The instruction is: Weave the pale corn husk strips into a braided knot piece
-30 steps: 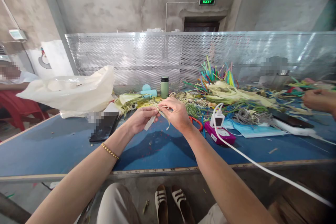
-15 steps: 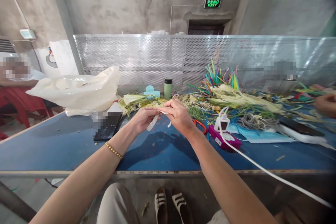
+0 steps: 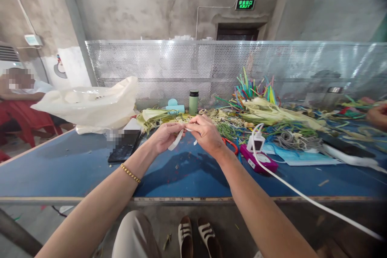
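A thin whitish strip (image 3: 175, 142) is pinched between the fingers of both hands above the blue table (image 3: 90, 177). My left hand (image 3: 165, 136) grips it with thumb and forefinger, and one end hangs below those fingers. Close against it, my right hand (image 3: 206, 134) is closed on the same strip, with a short pale end dangling underneath. The fingertips hide the middle of the strip, so I cannot tell whether it is folded or twisted there. Behind the hands lies a heap of pale green husks (image 3: 154, 116).
A white plastic bag (image 3: 87, 107) and a dark phone (image 3: 125, 149) lie left. Behind stands a green bottle (image 3: 193, 102). To the right are a purple box (image 3: 260, 161) with a white cable (image 3: 290, 185), red-handled scissors (image 3: 231, 145), coloured stems (image 3: 256, 88) and another person's hand (image 3: 377, 117).
Both hands stay nearly in place, the strip still pinched between them with slight finger movement. The other person's hand at the far right has shifted a little outward.
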`<state>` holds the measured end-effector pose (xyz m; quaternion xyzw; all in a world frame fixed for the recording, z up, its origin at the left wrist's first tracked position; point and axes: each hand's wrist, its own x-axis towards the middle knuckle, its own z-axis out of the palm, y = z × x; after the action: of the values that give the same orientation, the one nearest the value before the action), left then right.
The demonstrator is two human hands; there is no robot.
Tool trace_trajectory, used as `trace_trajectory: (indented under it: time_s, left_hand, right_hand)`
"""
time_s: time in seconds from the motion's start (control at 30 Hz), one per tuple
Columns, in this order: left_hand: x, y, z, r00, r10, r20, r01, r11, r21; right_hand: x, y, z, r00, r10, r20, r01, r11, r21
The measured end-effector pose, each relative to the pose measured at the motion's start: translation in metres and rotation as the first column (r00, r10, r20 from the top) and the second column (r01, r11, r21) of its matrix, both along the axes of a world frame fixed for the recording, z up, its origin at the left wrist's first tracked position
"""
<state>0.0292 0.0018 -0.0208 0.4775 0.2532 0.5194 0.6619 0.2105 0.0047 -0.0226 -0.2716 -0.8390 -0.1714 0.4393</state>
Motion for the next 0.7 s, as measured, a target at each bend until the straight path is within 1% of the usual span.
trace_trajectory:
  time_s: [0.13, 0.33, 0.43, 0.53, 0.63, 0.7]
  left_hand:
    - [-0.002, 0.003, -0.003, 1.0, -0.019, -0.006, 0.019, 1.0, 0.01]
    - [-0.003, 0.004, -0.004, 0.999, 0.013, -0.035, -0.013, 1.0, -0.001]
    - [-0.001, 0.003, -0.005, 0.999, 0.012, -0.042, -0.012, 1.0, -0.004]
    - [0.0, 0.003, -0.005, 0.997, 0.052, -0.054, -0.053, 0.999, -0.01]
    - [0.0, 0.005, -0.005, 0.988, 0.152, -0.029, -0.152, 0.988, 0.008]
    - [0.0, 0.006, -0.004, 0.977, 0.213, 0.01, -0.213, 0.976, 0.034]
  right_hand:
    - [-0.001, 0.0, -0.001, 1.0, 0.014, -0.016, -0.014, 1.0, -0.024]
    - [-0.001, 0.005, -0.006, 0.995, 0.066, -0.074, -0.072, 0.994, -0.086]
    - [-0.001, 0.006, -0.006, 0.995, 0.049, -0.081, -0.057, 0.994, -0.096]
    - [-0.001, 0.002, -0.002, 0.989, -0.016, -0.148, 0.008, 0.999, -0.051]
    - [0.001, -0.002, 0.003, 0.951, -0.072, -0.302, 0.089, 0.995, 0.043]
    - [0.0, -0.005, 0.005, 0.935, -0.071, -0.346, 0.105, 0.991, 0.081]
